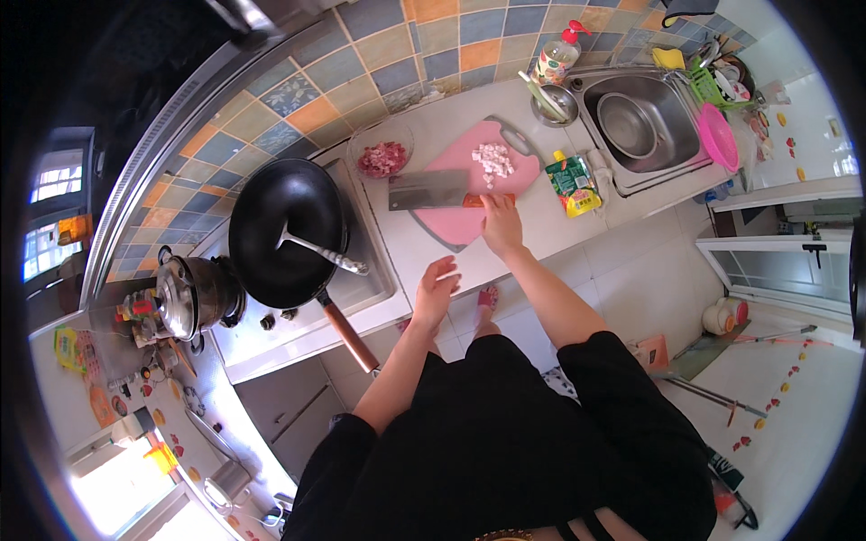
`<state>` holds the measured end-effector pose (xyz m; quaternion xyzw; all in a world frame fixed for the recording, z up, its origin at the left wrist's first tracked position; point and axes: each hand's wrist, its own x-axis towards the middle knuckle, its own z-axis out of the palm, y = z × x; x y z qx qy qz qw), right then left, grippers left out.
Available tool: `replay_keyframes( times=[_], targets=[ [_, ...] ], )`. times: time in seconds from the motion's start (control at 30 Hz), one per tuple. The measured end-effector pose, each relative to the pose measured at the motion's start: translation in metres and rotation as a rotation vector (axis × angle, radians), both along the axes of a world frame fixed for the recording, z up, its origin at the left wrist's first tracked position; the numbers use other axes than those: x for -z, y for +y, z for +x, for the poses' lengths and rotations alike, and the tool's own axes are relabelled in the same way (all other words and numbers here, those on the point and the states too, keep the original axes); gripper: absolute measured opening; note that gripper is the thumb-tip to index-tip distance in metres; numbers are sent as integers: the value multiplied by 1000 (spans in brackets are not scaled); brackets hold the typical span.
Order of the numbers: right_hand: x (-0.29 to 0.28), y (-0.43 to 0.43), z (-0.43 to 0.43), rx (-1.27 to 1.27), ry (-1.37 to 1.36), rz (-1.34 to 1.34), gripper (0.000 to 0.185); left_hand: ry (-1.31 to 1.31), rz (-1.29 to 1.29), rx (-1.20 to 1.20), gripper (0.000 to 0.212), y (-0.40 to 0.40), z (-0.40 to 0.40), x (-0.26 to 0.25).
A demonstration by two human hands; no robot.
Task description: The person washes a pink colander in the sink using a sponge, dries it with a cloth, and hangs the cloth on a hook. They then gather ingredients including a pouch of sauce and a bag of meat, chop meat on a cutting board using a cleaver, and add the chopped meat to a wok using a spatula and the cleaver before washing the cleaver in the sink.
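Note:
A cleaver with a broad steel blade [429,189] and an orange-brown handle [473,201] lies flat across a pink cutting board [452,220], its blade jutting past the board's left edge. My right hand [502,224] is on the handle, fingers laid over it. Small pale pink diced pieces [492,161] are heaped on the board beyond the handle. My left hand [434,291] is raised near the counter's front edge, empty, with its fingers apart. Behind the blade, a clear bowl [411,132] contains chopped raw meat [383,159].
Left of me, a black wok [287,196] with a metal spatula [325,252] sits on the stove beside a lidded pot [179,297]. To the right are a seasoning pouch [574,186], a metal bowl [545,111] with scallion pieces, a pump bottle [559,57] and a sink [683,145].

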<state>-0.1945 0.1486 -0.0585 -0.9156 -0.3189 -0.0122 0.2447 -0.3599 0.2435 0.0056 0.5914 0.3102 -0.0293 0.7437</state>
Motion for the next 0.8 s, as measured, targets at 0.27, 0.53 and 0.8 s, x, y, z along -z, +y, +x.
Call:
replay_keyframes(
  times=[0.27, 0.53, 0.8],
  targets=[
    [29, 7, 24, -84, -78, -218, 28, 373, 152, -340, 64, 8, 51, 79],
    [29, -5, 24, -223, -26, -296, 17, 337, 80, -593, 63, 23, 80, 118],
    [-27, -65, 0, 75, 669, 89, 31, 198, 100, -500, 64, 36, 94, 134]
  ],
)
